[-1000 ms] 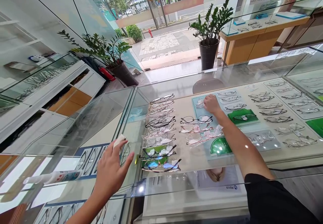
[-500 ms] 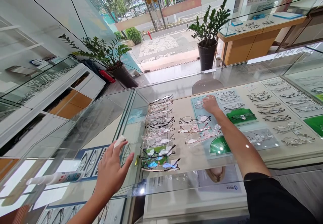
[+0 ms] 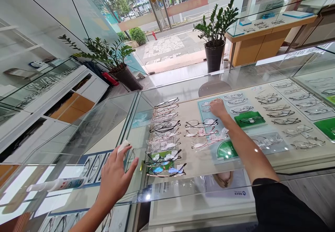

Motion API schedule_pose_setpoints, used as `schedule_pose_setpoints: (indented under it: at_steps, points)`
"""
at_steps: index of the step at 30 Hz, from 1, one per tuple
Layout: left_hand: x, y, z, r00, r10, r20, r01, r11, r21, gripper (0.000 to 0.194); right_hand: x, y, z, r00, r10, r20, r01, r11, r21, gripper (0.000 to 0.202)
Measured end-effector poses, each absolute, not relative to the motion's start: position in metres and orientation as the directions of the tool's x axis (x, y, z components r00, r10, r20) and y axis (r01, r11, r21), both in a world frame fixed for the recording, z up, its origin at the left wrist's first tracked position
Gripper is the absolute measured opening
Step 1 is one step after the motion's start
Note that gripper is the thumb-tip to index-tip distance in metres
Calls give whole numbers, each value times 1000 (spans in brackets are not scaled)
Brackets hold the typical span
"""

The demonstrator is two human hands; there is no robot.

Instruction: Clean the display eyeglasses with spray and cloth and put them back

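My left hand (image 3: 115,174) is at the glass case's left partition, thumb held apart. A small white piece, perhaps folded tissue or cloth (image 3: 123,146), sits between its fingers. My right hand (image 3: 217,107) reaches into the case, fingers closed at a pair of clear-framed eyeglasses (image 3: 206,107) on a pale blue mat (image 3: 201,103); its fingertips are partly hidden. Left of that mat runs a column of eyeglasses (image 3: 165,125). Several more, some with tags, lie between (image 3: 201,132). To the right of my forearm, dark-rimmed eyeglasses rest on a green card (image 3: 258,116).
The glass partition (image 3: 132,120) stands between my hands. A white bottle (image 3: 56,185) lies at the left. More eyeglasses (image 3: 284,113) fill the case's right side. Beyond are two potted plants (image 3: 214,50) (image 3: 128,76) and a wooden display table (image 3: 261,47).
The right hand stays at the clear-framed eyeglasses with only a slight shift of its fingers. My left hand keeps its place. The whole view has moved very slightly.
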State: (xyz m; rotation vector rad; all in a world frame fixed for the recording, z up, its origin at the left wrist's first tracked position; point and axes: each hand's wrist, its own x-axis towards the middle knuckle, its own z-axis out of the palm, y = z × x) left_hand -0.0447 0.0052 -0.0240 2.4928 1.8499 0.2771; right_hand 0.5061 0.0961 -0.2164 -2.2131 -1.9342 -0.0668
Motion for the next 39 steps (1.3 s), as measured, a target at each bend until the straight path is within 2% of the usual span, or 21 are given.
schedule_pose_setpoints:
  at_steps: [3,7,15,18,22,26,33,39]
  points:
    - [-45,5,-24,276,952,131,947,-293,134,66,511,98,-218,150,975,161,984,-132,-117,27]
    - [-46,6,-25,277,952,129,947,-294,133,64,518,101,-221,170,973,155,980,-151,-126,39]
    - [-46,6,-24,285,950,129,945,-301,127,65,521,103,-226,183,970,162,971,-152,-187,39]
    - [-45,5,-23,287,950,125,945,-302,127,65,522,101,-220,192,966,173,962,-150,-226,30]
    - [-43,5,-22,279,953,119,948,-293,124,66,523,98,-212,196,966,171,953,-146,-266,34]
    - [-42,4,-22,275,955,115,951,-288,116,67,521,96,-211,174,976,129,958,-137,-251,24]
    - [-40,4,-19,267,958,104,952,-279,122,66,517,91,-208,165,983,84,968,-145,-204,30]
    - [-40,4,-21,284,951,123,945,-300,132,64,512,85,-196,163,986,39,970,-153,-187,22]
